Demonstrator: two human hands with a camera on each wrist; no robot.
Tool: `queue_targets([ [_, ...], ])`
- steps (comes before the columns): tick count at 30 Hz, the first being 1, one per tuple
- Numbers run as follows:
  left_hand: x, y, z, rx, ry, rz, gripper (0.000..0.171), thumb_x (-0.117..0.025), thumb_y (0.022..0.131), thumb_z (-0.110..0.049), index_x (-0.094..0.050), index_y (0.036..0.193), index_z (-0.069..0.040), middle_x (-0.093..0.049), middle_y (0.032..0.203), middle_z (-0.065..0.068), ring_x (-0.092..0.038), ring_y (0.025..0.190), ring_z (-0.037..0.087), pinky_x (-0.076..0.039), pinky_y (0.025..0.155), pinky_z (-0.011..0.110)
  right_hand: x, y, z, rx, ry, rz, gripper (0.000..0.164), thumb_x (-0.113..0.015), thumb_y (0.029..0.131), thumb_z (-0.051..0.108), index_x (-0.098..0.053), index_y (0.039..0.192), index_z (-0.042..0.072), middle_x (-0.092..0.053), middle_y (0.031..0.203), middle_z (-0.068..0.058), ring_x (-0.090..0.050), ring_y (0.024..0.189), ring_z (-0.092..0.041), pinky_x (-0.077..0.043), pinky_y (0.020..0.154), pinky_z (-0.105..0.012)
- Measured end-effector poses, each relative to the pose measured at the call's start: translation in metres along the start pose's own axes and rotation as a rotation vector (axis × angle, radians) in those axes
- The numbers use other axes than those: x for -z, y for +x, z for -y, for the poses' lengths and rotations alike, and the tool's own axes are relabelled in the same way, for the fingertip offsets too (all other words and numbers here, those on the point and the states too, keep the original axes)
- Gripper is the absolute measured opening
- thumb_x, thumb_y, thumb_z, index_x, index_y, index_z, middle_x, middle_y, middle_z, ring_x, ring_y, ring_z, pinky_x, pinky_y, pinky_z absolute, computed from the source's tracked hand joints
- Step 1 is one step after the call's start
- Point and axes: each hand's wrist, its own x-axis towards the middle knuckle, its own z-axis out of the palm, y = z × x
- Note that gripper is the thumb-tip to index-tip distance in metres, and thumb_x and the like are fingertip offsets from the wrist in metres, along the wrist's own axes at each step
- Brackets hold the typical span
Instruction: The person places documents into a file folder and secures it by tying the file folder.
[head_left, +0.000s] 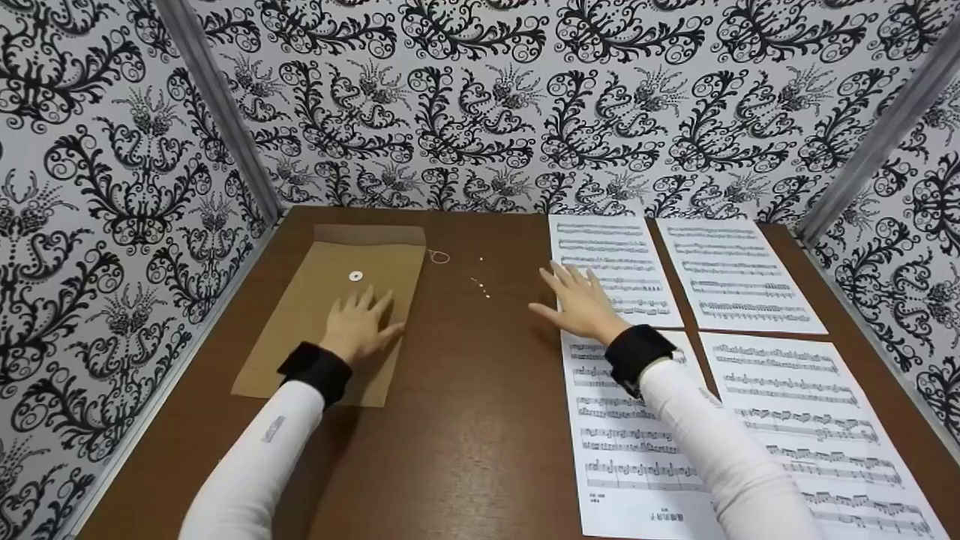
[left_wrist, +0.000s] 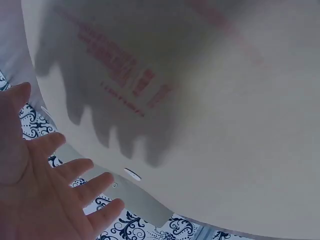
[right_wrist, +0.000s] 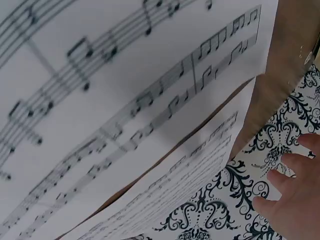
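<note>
A brown paper envelope (head_left: 300, 330) lies on the left of the table, its flap (head_left: 367, 235) unfolded toward the back. It carries a white round button (head_left: 356, 276), and red print shows on its face in the left wrist view. My left hand (head_left: 354, 324) hovers over the envelope with fingers spread, holding nothing; its shadow falls on the paper. On the right, my right hand (head_left: 583, 301) reaches over the left edge of the sheet music (head_left: 600, 244), fingers spread and nothing held. Below it lies another music sheet (head_left: 630, 457), partly covered by my forearm.
Two more music sheets (head_left: 735, 262) (right_wrist: 30, 150) form the right-hand column. A thin string loop (head_left: 439, 257) sticks out beside the envelope. Small white bits (head_left: 481, 286) lie on the brown table (head_left: 465, 420). Patterned walls (head_left: 480, 105) stand behind and at both sides.
</note>
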Motion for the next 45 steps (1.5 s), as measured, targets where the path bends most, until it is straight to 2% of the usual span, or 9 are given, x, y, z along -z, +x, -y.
queue_targets([
  [11, -0.004, -0.029, 0.01, -0.001, -0.061, 0.027, 0.069, -0.048, 0.105, -0.048, -0.035, 0.159, -0.007, -0.027, 0.167, 0.027, -0.028, 0.154, 0.049, -0.024, 0.125, 0.065, -0.026, 0.008, 0.047, 0.077, 0.009, 0.078, 0.078, -0.048, 0.101, 0.059, -0.033, 0.16, 0.011, -0.027, 0.169, -0.018, -0.029, 0.156, -0.044, -0.019, 0.127, -0.066],
  [20, -0.006, -0.047, 0.002, 0.036, -0.138, 0.097, 0.072, -0.051, 0.104, -0.046, -0.032, 0.159, -0.002, -0.021, 0.166, 0.034, -0.022, 0.155, 0.052, -0.021, 0.124, 0.068, -0.036, 0.017, 0.088, 0.097, 0.041, 0.172, 0.081, -0.044, 0.101, 0.064, -0.027, 0.163, 0.015, -0.023, 0.172, -0.013, -0.025, 0.158, -0.04, -0.017, 0.129, -0.06],
  [28, -0.008, -0.058, 0.002, 0.05, -0.165, 0.088, 0.076, -0.052, 0.103, -0.048, -0.031, 0.159, -0.001, -0.022, 0.165, 0.035, -0.025, 0.151, 0.057, -0.023, 0.121, 0.072, -0.044, 0.021, 0.121, 0.115, 0.086, 0.241, 0.08, -0.041, 0.102, 0.065, -0.023, 0.165, 0.019, -0.019, 0.173, -0.009, -0.023, 0.16, -0.036, -0.019, 0.13, -0.057],
  [33, -0.012, -0.066, 0.005, 0.06, -0.175, 0.093, 0.077, -0.052, 0.103, -0.05, -0.032, 0.159, -0.001, -0.022, 0.164, 0.036, -0.025, 0.151, 0.057, -0.022, 0.121, 0.072, -0.051, 0.022, 0.137, 0.116, 0.087, 0.281, 0.079, -0.039, 0.102, 0.065, -0.021, 0.165, 0.022, -0.016, 0.174, -0.005, -0.021, 0.161, -0.034, -0.017, 0.131, -0.055],
  [37, -0.014, -0.071, 0.007, 0.075, -0.185, 0.101, 0.078, -0.051, 0.103, -0.051, -0.03, 0.159, -0.001, -0.021, 0.164, 0.036, -0.023, 0.151, 0.058, -0.021, 0.121, 0.073, -0.055, 0.023, 0.147, 0.133, 0.076, 0.288, 0.078, -0.04, 0.102, 0.065, -0.021, 0.165, 0.022, -0.017, 0.174, -0.005, -0.021, 0.161, -0.033, -0.018, 0.131, -0.054],
  [45, -0.013, -0.078, 0.011, 0.064, -0.177, 0.092, 0.081, -0.054, 0.101, -0.052, -0.03, 0.159, 0.0, -0.022, 0.163, 0.038, -0.024, 0.15, 0.059, -0.024, 0.119, 0.074, -0.062, 0.027, 0.158, 0.144, 0.055, 0.288, 0.076, -0.041, 0.103, 0.063, -0.021, 0.165, 0.023, -0.018, 0.174, -0.005, -0.021, 0.161, -0.032, -0.021, 0.13, -0.054],
])
